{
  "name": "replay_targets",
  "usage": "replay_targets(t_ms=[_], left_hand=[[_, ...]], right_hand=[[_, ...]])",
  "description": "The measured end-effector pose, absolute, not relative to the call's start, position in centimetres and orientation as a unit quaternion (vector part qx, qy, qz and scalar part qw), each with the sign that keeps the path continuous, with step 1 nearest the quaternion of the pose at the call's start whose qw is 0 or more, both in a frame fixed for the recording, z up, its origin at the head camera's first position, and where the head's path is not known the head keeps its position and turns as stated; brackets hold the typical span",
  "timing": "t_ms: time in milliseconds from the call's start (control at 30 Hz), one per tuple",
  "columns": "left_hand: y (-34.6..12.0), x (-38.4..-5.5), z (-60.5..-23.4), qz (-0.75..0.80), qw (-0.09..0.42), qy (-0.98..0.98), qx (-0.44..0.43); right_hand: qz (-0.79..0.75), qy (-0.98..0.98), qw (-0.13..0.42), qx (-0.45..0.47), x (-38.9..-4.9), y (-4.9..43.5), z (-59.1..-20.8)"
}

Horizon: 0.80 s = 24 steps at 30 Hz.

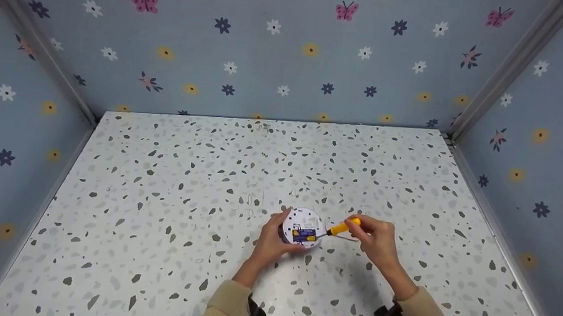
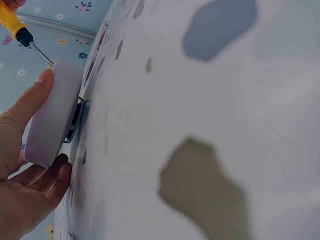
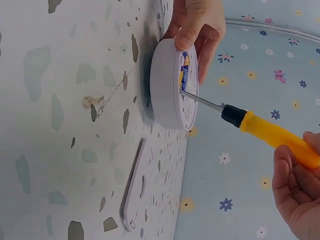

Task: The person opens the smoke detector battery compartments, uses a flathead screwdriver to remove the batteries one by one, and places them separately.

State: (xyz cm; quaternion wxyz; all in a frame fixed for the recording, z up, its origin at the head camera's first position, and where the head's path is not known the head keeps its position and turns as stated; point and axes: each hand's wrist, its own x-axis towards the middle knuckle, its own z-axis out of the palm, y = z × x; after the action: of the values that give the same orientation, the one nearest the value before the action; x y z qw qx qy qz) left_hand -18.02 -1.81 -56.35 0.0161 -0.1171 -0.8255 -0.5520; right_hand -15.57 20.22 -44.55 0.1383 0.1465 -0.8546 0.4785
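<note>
While left grip [image 1: 270, 238] holds one device [image 1: 301, 220], right grip [image 1: 379, 238] holds one screwdriver [image 3: 277, 137].

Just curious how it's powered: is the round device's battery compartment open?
Open: blue-and-yellow batteries show uncovered in the face of the round device.

Smooth matt plastic round device [image 3: 164, 87], smooth plastic screwdriver handle [image 3: 274, 137], shiny metal shaft [image 3: 206, 102], matt cloth sleeves [image 1: 227, 303]

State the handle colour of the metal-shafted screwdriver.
Yellow handle, with a black collar; best seen in the right wrist view.
</note>
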Motion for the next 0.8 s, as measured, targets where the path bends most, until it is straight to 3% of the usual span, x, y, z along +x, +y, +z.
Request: replay_targets(t_ms=[800], left_hand=[[-1.5,-18.0,-56.3,-0.546,0.03,-0.829,-0.114]], right_hand=[[0.572,-0.801,0.16,0.073,-16.5,22.7,-49.7]])
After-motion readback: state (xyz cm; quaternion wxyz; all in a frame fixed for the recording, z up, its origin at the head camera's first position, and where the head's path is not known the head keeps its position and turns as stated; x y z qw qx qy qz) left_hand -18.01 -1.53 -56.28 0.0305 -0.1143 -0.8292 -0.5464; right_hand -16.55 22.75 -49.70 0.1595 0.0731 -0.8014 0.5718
